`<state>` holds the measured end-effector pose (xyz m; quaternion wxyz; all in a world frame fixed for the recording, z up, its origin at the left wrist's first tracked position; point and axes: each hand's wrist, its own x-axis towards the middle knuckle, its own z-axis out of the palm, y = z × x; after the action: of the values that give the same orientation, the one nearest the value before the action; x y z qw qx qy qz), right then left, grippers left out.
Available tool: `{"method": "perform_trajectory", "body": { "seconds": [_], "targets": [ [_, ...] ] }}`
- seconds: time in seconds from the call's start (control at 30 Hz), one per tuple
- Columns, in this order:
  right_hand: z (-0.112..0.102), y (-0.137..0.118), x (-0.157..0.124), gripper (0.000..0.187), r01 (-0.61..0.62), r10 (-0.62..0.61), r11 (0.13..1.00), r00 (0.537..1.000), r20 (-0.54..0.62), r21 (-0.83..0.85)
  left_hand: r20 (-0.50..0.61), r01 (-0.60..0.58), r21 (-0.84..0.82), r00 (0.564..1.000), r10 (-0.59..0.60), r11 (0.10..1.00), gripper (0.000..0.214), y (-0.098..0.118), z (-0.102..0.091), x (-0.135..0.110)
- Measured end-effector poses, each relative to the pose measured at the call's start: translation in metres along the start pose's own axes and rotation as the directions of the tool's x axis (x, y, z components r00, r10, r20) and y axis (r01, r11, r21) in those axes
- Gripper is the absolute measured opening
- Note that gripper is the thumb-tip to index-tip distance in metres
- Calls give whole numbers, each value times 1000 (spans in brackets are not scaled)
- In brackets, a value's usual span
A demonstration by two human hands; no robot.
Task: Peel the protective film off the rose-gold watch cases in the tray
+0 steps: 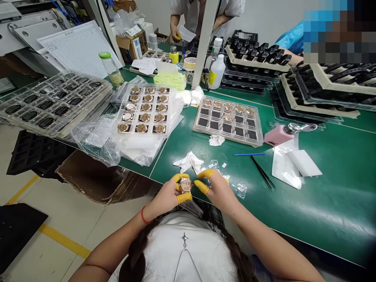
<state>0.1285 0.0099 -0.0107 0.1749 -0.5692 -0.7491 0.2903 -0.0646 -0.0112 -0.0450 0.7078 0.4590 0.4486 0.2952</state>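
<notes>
A round gold-rimmed watch case (186,185) with printed marks on its face is held between the yellow-capped fingers of my left hand (168,196). Just right of it, my right hand (219,192) has thumb and forefinger apart, also in yellow finger cots, with nothing seen between them. Crumpled white tissue (190,161) lies on the green table beyond the watch case. Small bits of clear film (242,190) are scattered beside my right hand. Farther right lie black tweezers (262,172) and a blue stick (249,154).
One clear tray (172,117) carries rows of gold watch cases; another tray (229,135) holds several more. A pink pump bottle (279,135) stands at right, near stacked trays of black straps (320,84). Clear trays (55,98) are piled at left. Other people are across the table.
</notes>
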Motion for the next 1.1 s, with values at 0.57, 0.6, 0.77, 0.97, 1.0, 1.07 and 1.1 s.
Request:
{"method": "perform_trajectory", "body": {
  "seconds": [0.57, 0.6, 0.77, 0.97, 1.0, 1.07, 1.1],
  "targets": [
    [21, 45, -34, 23, -313, 274, 784, 949, -154, -536, -36, 2, 306, 999, 9, 952, 49, -24, 5, 2],
    [22, 43, -38, 21, -262, 214, 817, 965, -152, -514, -37, 6, 314, 999, 6, 949, 48, -24, 5, 2],
    [19, 21, -41, 25, 120, -148, 972, 980, -131, -202, -8, 10, 317, 1000, -7, 948, 61, -26, 3, 3],
    [39, 2, -17, 32, 334, -352, 903, 936, -19, -271, 32, -44, 401, 999, 34, 915, 63, -28, -1, 3],
    [42, 3, -15, 33, 354, -370, 881, 929, 8, -313, 25, -55, 435, 998, 49, 899, 61, -28, -2, 2],
    [43, 7, -17, 32, 397, -408, 836, 911, 53, -380, 8, -68, 505, 997, 75, 861, 55, -30, -4, 2],
    [42, 9, -19, 31, 419, -428, 814, 901, 71, -402, 2, -70, 537, 997, 81, 840, 50, -31, -4, 2]
  ]
}}
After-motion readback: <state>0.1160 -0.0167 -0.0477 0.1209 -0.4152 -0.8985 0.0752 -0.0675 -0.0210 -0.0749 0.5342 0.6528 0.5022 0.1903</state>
